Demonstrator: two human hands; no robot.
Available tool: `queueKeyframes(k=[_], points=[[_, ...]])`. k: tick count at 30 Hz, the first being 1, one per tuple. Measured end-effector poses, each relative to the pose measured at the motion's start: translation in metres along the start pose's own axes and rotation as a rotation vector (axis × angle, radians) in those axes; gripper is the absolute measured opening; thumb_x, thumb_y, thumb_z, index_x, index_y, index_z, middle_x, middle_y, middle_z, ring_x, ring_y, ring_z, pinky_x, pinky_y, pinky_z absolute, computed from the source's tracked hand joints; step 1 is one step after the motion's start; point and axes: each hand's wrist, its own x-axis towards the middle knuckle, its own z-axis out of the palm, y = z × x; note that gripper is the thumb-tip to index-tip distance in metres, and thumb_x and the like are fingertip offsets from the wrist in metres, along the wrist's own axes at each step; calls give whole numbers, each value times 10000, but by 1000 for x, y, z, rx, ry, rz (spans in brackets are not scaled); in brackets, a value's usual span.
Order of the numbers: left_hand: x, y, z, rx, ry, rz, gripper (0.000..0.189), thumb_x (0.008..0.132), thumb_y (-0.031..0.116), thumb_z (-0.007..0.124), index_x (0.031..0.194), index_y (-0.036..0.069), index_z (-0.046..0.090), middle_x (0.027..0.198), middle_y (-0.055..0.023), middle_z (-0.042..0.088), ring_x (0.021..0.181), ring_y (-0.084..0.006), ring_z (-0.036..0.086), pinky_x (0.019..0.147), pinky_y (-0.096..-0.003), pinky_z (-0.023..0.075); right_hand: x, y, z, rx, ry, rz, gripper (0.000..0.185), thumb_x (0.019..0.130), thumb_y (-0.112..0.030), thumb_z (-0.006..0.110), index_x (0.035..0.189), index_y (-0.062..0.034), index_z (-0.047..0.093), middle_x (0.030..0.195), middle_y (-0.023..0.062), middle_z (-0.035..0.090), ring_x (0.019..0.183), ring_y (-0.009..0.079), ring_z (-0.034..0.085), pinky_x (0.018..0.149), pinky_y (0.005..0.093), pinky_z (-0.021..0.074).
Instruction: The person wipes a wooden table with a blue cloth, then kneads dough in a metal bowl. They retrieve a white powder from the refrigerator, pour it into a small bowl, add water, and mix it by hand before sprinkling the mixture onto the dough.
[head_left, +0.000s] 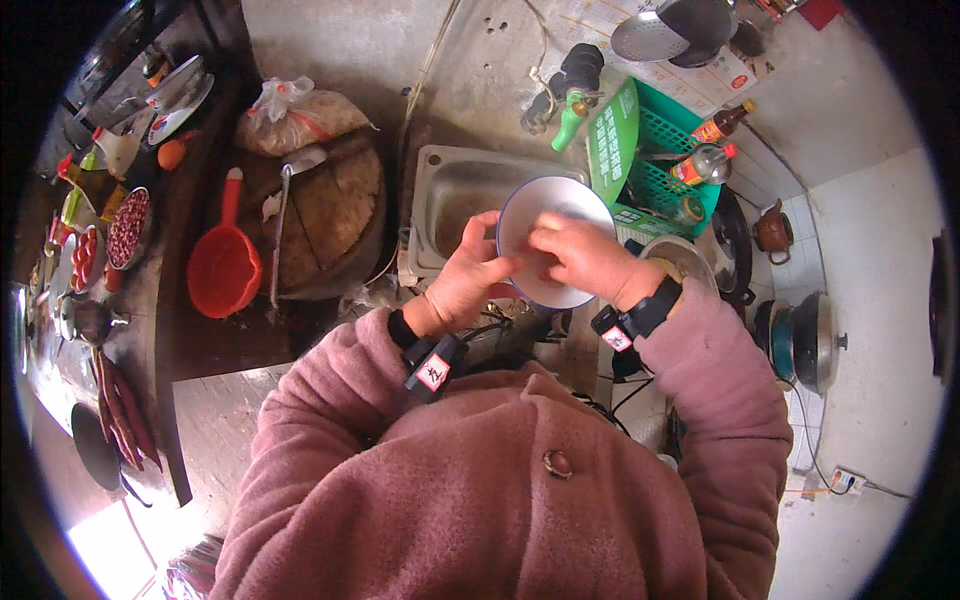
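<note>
A white enamel bowl (574, 196) with a blue rim is tilted in front of me, over the near right part of a metal sink (469, 176). My left hand (471, 271) grips its left rim, thumb on the inner side. Inside the bowl is my right hand (589, 251), its fingers bent down toward the inner wall. Whether those fingers hold anything is hidden. Above the sink's far side, a green tap (571, 124) sticks out from the wall.
Left of the sink stand a round wooden chopping block (337, 206) with a ladle (285, 202) on it and a red plastic dipper (223, 270). A green basket (664, 191) with bottles is at the right. Beans fill a bowl (129, 229) on the left table.
</note>
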Motion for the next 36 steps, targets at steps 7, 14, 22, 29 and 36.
queueKeyframes(k=[7,14,22,29,36], points=[[-4,-2,2,9,-32,-19,643,836,113,646,1342,146,250,1126,-101,538,1030,-218,570,746,-367,550,-5,6,5,-53,-88,49,84,775,-154,624,790,-72,635,771,132,620,747,357,605,650,440,479],[-9,4,6,91,0,18,631,840,115,643,1341,145,260,1161,-102,516,1050,-224,551,783,-393,543,-18,4,-32,-71,75,62,147,828,-186,636,883,-51,625,845,127,633,783,335,607,667,413,491],[-10,3,16,127,12,-23,633,824,125,644,1336,164,273,1177,-81,519,1086,-224,539,823,-425,527,-19,-5,26,-266,31,238,160,788,-74,570,932,-8,585,884,184,640,839,403,615,692,465,490],[-8,0,16,80,-15,-21,622,826,110,638,1328,162,274,1188,-89,510,1068,-223,544,795,-406,537,-10,0,13,11,11,288,127,805,-160,589,850,-64,658,820,188,656,778,386,632,675,450,497],[-4,7,15,169,16,-18,625,823,124,640,1331,173,280,1188,-81,504,1076,-224,535,795,-409,526,-20,7,-14,-130,136,194,144,773,-137,615,901,-80,649,795,168,636,770,364,625,677,446,494]])
